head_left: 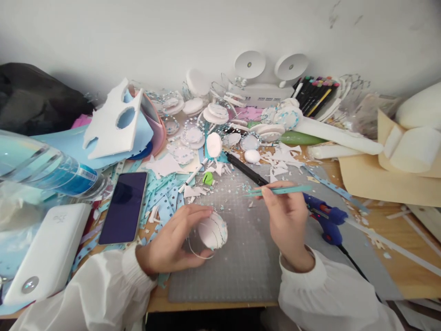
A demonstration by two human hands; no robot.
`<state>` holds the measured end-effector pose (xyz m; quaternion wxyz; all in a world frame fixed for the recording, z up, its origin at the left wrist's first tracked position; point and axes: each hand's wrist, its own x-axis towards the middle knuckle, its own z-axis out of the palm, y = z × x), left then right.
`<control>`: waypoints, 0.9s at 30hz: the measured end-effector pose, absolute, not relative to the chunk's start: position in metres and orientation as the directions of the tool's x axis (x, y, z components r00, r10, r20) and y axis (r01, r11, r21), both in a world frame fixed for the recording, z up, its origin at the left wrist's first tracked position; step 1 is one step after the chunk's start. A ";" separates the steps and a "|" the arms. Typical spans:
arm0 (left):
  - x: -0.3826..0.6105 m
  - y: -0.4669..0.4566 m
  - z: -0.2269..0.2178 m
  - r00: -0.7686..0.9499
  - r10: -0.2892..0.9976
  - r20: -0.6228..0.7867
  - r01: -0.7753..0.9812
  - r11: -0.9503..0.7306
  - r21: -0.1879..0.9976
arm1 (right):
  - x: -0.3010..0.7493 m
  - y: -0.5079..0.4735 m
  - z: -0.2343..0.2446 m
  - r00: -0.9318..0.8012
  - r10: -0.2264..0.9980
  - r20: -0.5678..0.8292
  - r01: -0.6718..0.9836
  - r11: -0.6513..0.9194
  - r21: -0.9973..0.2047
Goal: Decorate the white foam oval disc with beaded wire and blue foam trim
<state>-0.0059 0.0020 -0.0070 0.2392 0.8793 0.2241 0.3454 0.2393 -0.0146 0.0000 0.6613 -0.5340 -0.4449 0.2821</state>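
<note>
My left hand (pixel 179 239) grips a small white foam disc (pixel 212 231) between thumb and fingers, tilted over the grey cutting mat (pixel 237 280). Tiny bluish bits line the disc's edge, and a thin pale loop curves out beside it. In my right hand (pixel 287 220) is a pair of teal tweezers (pixel 282 190), held between thumb and fingers with the tips pointing left. The tips are apart from the disc, above small scattered blue pieces; whether they pinch anything is too small to tell. Just beyond them lies a black pen-shaped tool (pixel 246 168).
A blue glue gun (pixel 324 211) with its cord lies right of my right hand. On the left are a phone (pixel 123 208), a white power bank (pixel 48 253) and a plastic bottle (pixel 51 165). Decorated white discs (pixel 215 112), paper scraps and a two-headed lamp (pixel 250 65) crowd the back.
</note>
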 end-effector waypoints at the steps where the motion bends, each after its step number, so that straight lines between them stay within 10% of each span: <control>1: -0.006 0.002 -0.006 0.658 0.589 0.470 0.244 -0.757 0.607 | 0.239 -0.014 0.001 0.453 0.833 0.317 0.129 0.291 -0.948; 27: -0.009 0.003 -0.006 0.694 0.553 0.460 0.162 -0.743 0.649 | 0.244 0.001 -0.020 0.201 0.910 0.363 0.464 0.237 -0.853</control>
